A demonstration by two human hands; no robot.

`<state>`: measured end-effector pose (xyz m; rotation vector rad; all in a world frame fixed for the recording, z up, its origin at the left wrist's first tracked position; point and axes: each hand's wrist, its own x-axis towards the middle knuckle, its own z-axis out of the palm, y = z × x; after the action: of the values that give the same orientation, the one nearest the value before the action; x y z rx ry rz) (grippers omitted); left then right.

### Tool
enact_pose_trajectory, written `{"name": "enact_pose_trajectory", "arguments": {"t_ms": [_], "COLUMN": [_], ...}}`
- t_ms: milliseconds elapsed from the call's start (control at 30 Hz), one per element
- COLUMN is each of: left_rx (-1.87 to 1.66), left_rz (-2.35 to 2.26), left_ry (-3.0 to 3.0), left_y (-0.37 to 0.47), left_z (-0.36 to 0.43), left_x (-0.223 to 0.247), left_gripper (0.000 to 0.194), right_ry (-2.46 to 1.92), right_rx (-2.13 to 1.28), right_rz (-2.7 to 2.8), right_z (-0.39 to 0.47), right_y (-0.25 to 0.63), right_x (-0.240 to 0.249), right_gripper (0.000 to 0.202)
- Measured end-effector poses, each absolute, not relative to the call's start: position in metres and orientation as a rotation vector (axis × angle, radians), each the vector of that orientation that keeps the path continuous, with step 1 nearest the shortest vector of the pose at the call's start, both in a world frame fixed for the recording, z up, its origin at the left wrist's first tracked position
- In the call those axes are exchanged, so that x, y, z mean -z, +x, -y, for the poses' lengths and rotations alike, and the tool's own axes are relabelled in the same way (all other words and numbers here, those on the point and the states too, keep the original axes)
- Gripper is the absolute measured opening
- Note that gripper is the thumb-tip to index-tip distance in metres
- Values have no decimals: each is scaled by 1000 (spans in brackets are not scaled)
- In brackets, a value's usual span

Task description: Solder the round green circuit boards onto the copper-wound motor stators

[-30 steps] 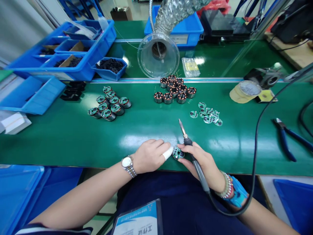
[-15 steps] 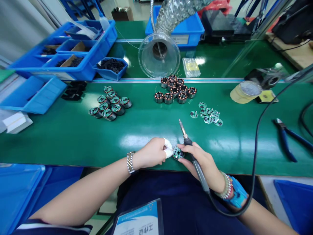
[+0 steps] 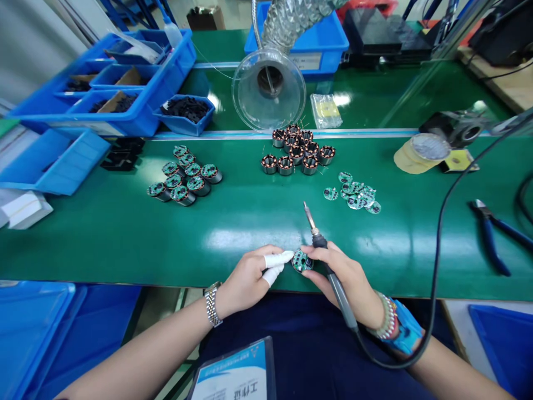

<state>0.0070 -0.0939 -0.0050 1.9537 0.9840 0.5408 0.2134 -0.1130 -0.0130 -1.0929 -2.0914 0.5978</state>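
My right hand (image 3: 347,278) holds a soldering iron (image 3: 341,297) across the palm, its tip pointing up and away. Between the same hand's thumb and index finger is a round green circuit board (image 3: 302,260), seemingly on a motor stator whose body is mostly hidden. My left hand (image 3: 252,275), with white finger cots on the index finger and thumb, is at the board's left edge. Its index finger stretches to the rim; the thumb sits lower and apart. Whether the fingertip touches cannot be made out, and nothing shows between finger and thumb.
Stators topped with boards (image 3: 183,176) stand left; bare copper-wound stators (image 3: 296,153) stand mid-table. Loose circuit boards (image 3: 357,193) lie right of them. A clear fume hood (image 3: 268,91) hangs above. Cutters (image 3: 491,239), a yellowish tub (image 3: 418,154) and blue parts bins (image 3: 137,114) flank the bench.
My left hand has shifted slightly left and down, and its curled fingers have straightened, with index finger and thumb apart. My right hand keeps its hold on the iron and the board.
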Motion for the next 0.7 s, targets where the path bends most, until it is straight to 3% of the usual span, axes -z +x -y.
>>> {"name": "enact_pose_trajectory", "arguments": {"t_ms": [333,500,700], "left_rx": [-732,-669,-660], "left_rz": [-1122,-1139,-1168], "left_ry": [2222,1834,2024], "left_y": [19,14,33], "left_z": [126,116,114], "left_x": [27,18,14], "left_gripper": [36,30,64], "right_ry": [-1097,-1109,-1112], "right_rx": [-591,-599,-639], "right_rz": [2096,2086,2035], "right_z": [115,115,113], "right_y": [214,218,220], "right_x": [14,20,21], "right_gripper": [29,34,43]}}
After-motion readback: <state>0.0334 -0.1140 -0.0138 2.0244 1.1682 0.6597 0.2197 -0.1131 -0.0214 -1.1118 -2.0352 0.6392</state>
